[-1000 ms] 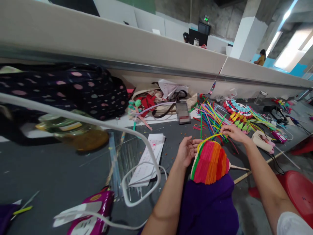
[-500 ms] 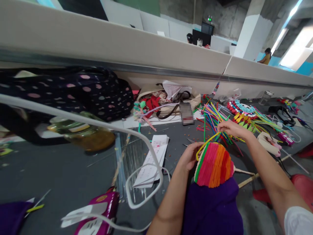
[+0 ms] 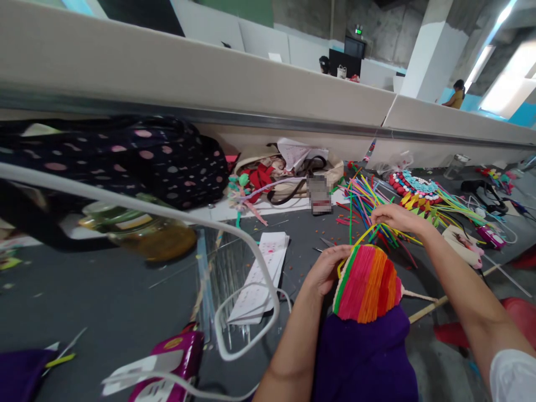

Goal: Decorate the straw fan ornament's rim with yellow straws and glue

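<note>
A fan-shaped piece wound in coloured pipe cleaners, with green, pink, orange and red stripes and a pale rim, rests over purple cloth. My left hand is closed on its left edge, by the green stripe. From that edge a yellow pipe cleaner runs up to my right hand, whose fingers pinch its far end. A thin pale stem sticks out from the piece's right corner. Part of the yellow strand is hidden behind my left fingers.
Loose pipe cleaners lie in a pile behind my right hand. Folded papers, scissors and a jar of brown liquid are on the grey table. A white bent tube crosses the left foreground. A beaded round piece lies back right.
The yellow pipe cleaner now bows less and lies closer to the piece's edge. Both hands remain in almost the same place.
</note>
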`<act>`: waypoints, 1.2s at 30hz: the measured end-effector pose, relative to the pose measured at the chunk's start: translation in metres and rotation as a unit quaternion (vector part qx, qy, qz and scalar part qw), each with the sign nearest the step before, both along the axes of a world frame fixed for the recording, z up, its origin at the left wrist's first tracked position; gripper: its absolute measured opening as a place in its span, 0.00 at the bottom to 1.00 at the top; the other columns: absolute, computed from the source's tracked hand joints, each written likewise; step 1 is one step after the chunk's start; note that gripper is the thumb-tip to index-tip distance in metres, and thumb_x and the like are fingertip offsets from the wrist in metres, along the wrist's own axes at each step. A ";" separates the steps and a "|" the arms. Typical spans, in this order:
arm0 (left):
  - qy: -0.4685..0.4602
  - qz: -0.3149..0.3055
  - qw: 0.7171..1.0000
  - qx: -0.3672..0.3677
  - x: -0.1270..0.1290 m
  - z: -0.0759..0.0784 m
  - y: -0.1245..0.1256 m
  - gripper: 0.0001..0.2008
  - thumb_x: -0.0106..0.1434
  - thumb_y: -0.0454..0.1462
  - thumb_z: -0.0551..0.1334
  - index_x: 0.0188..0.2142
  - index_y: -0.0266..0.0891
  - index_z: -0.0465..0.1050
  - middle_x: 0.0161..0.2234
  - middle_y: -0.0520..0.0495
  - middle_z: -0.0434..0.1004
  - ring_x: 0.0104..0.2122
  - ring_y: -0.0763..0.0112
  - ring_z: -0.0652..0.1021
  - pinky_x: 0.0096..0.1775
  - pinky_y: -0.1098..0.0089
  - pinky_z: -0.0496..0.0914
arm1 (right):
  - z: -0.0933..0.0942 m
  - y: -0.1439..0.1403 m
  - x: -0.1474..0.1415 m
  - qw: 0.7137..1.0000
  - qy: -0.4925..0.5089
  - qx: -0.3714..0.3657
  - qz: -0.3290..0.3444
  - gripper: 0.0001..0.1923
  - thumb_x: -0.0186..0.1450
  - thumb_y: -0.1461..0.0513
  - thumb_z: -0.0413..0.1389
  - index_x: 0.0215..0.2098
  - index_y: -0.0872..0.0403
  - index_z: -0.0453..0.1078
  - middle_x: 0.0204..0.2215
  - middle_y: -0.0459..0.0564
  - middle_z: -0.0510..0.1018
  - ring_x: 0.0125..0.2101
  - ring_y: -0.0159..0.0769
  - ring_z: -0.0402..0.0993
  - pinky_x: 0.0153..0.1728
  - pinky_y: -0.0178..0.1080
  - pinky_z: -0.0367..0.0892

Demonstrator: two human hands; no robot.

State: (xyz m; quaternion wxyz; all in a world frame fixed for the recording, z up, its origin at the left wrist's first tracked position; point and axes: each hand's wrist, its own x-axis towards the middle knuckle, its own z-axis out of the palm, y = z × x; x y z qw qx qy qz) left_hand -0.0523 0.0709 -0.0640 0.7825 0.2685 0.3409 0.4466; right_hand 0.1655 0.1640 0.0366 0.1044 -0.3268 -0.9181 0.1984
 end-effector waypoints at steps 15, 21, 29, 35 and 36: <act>-0.003 -0.028 1.000 0.007 0.001 -0.004 -0.003 0.18 0.49 0.40 0.72 0.39 0.34 0.80 0.30 0.45 0.83 0.25 0.73 0.76 0.30 0.74 0.65 | -0.003 -0.012 -0.008 0.997 -0.004 -0.081 -0.002 0.13 0.66 0.60 0.52 0.48 0.52 0.71 0.37 0.48 0.78 0.35 0.36 0.73 0.37 0.35 0.64; -0.029 -0.010 0.999 0.008 0.002 -0.003 -0.003 0.15 0.50 0.41 0.72 0.35 0.33 0.80 0.27 0.47 0.80 0.24 0.75 0.75 0.30 0.75 0.63 | -0.031 -0.026 -0.037 0.993 0.031 -0.092 0.067 0.09 0.64 0.62 0.57 0.42 0.53 0.74 0.38 0.49 0.78 0.39 0.37 0.73 0.40 0.34 0.64; -0.040 0.019 0.998 -0.043 0.001 -0.010 -0.025 0.16 0.50 0.44 0.71 0.33 0.32 0.79 0.28 0.46 0.78 0.25 0.73 0.73 0.29 0.75 0.63 | -0.043 -0.019 -0.027 0.992 0.037 -0.110 0.047 0.06 0.64 0.67 0.55 0.32 0.54 0.74 0.32 0.47 0.76 0.35 0.34 0.73 0.39 0.33 0.63; -0.011 -0.007 0.998 -0.053 -0.002 -0.005 -0.027 0.13 0.53 0.43 0.70 0.30 0.33 0.78 0.24 0.49 0.76 0.21 0.76 0.70 0.25 0.75 0.58 | -0.043 -0.014 -0.032 0.991 0.016 -0.103 0.082 0.07 0.64 0.67 0.54 0.34 0.54 0.75 0.33 0.48 0.75 0.36 0.35 0.72 0.39 0.34 0.63; -0.006 -0.009 0.999 -0.053 -0.002 -0.005 -0.026 0.14 0.53 0.44 0.70 0.31 0.33 0.78 0.24 0.49 0.76 0.21 0.77 0.70 0.24 0.76 0.58 | -0.043 -0.013 -0.033 0.991 0.011 -0.103 0.086 0.07 0.64 0.67 0.54 0.34 0.54 0.75 0.33 0.48 0.75 0.36 0.35 0.72 0.39 0.34 0.63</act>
